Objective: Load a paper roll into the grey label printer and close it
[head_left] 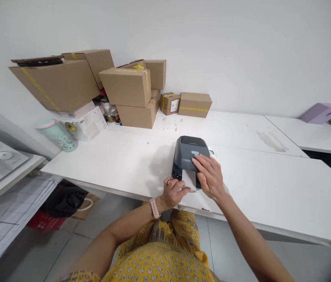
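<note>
A dark grey label printer point(184, 154) sits on the white table, its lid looking slightly raised at the front. White label paper point(189, 178) hangs out from under the lid towards me. My right hand point(209, 176) lies on the right front of the lid, fingers stretched out and thumb down by the front edge. At the printer's front left corner, my left hand point(174, 192) has its fingers curled, with thumb and forefinger at the paper's left edge. The inside of the printer is mostly hidden by the lid and my hands.
Cardboard boxes point(125, 87) are stacked at the back left, with smaller boxes point(195, 104) along the wall. A mint tumbler point(56, 134) leans by a white box point(87, 122). A purple box point(321, 112) stands far right. The table's front edge point(241, 221) runs close to me.
</note>
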A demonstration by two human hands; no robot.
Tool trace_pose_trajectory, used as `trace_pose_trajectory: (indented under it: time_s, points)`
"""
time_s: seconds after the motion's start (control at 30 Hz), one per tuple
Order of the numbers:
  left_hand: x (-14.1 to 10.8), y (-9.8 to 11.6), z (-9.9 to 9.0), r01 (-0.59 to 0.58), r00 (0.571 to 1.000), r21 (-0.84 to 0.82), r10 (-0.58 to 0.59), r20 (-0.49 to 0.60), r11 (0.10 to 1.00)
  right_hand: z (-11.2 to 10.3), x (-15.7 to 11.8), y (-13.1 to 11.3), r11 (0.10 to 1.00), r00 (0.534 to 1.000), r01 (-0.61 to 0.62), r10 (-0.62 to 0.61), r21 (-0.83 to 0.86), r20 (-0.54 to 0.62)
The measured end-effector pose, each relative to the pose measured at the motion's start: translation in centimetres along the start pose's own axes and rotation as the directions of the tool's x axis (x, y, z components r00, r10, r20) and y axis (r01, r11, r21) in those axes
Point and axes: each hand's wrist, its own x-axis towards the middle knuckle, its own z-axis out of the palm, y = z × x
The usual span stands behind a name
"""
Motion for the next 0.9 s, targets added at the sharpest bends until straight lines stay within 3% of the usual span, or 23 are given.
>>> trace_pose_trajectory:
  time_s: [0.13,0.27,0.33,0.4,0.47,0.53,0.63,0.77,0.9]
  points:
    - [-0.8,-0.5,0.2,-0.063,0.997,0.044,0.065,-0.049,0.997,2.2,-3.5,-1.2,0.964,0.974,-0.202,0.216,0.174,-0.068]
    - [-0.4,-1.5,0.3,-0.101,0.995,0.03,0.102,-0.019,0.994,3.8,-4.3,-2.4,0.858,0.87,-0.374,0.456,0.351,-0.187]
    - [0.2,-2.3,0.4,-0.084,0.995,0.008,0.083,0.054,0.996,4.3,-4.2,-2.9,0.753,0.763,-0.486,0.614,0.444,-0.205]
    - [0.8,-3.1,0.5,-0.073,0.988,-0.025,0.076,0.137,0.997,4.8,-4.1,-3.1,0.572,0.607,-0.588,0.779,0.572,-0.156]
    - [1.2,-3.7,0.6,-0.077,0.979,-0.062,0.087,0.185,0.995,5.3,-4.2,-2.9,0.343,0.464,-0.62,0.886,0.706,-0.022]
    - [1.3,-3.9,0.7,-0.066,0.977,-0.094,0.083,0.194,0.993,5.8,-4.6,-2.5,0.157,0.392,-0.61,0.911,0.776,0.124]
    - [0.9,-3.8,1.1,-0.026,0.983,-0.135,0.05,0.179,0.991,6.5,-5.2,-2.1,0.056,0.36,-0.614,0.908,0.787,0.216]
    - [0.7,-3.4,1.9,0.02,0.991,-0.173,0.003,0.13,0.985,6.9,-5.4,-2.1,0.1,0.349,-0.621,0.924,0.778,0.16]
    - [1.5,-2.6,0.4,0.11,0.985,-0.278,-0.066,0.161,0.954,6.2,-5.0,-2.6,0.193,0.433,-0.6,0.894,0.777,0.112]
